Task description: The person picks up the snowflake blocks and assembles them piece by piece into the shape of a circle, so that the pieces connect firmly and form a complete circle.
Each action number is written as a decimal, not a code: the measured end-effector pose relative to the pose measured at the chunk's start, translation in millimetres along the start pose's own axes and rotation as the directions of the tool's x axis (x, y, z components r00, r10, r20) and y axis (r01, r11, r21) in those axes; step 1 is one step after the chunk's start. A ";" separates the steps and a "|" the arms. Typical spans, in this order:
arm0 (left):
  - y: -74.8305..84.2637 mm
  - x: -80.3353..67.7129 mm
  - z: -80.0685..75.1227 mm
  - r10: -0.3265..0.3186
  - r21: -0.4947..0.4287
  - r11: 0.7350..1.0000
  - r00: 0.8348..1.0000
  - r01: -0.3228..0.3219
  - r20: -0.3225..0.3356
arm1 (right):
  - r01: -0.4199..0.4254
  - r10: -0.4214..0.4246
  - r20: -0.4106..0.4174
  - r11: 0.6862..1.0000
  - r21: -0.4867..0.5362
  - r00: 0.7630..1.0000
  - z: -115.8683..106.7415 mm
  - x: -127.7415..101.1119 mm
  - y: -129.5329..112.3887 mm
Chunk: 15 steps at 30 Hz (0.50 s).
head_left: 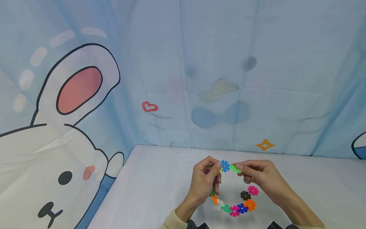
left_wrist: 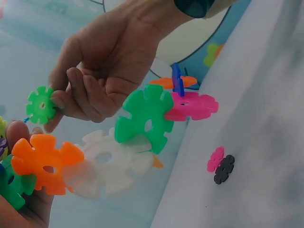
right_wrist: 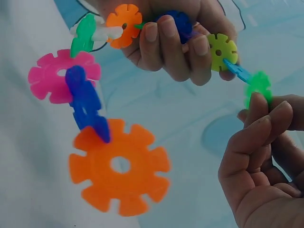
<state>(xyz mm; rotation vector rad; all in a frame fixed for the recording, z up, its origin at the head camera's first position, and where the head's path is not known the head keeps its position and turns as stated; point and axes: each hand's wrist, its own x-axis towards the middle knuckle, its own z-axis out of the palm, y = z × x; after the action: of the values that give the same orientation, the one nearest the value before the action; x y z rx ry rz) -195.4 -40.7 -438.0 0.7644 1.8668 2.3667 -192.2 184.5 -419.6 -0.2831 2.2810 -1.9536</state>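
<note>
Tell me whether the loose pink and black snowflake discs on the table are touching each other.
Touching. The left wrist view shows the pink disc and black disc lying on the table with their edges meeting and no gap between them.

Both hands are bare, with no rings, gloves or bracelets. The left hand (head_left: 203, 182) comes out of a pale beige long sleeve (head_left: 171, 221) whose cuff ends at the wrist. The right hand (head_left: 261, 178) has its forearm uncovered up to a thin edge of the same beige cloth at the lower border of the head view. The fingernails (right_wrist: 152, 31) are short, plain and unpainted. A dark strap (left_wrist: 197, 6) circles one wrist.
</note>
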 end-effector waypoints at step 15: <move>0.7 -1.2 0.0 0.020 0.048 0.999 1.000 -0.021 0.015 | -0.029 0.015 0.092 0.988 0.154 0.996 -8.0 0.9 7.3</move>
<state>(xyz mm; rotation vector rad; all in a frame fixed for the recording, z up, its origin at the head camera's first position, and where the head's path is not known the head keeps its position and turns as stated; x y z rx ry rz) -194.2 -41.3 -437.8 0.8069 1.9267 2.3289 -195.3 193.0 -425.5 -0.3213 2.0546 -2.0490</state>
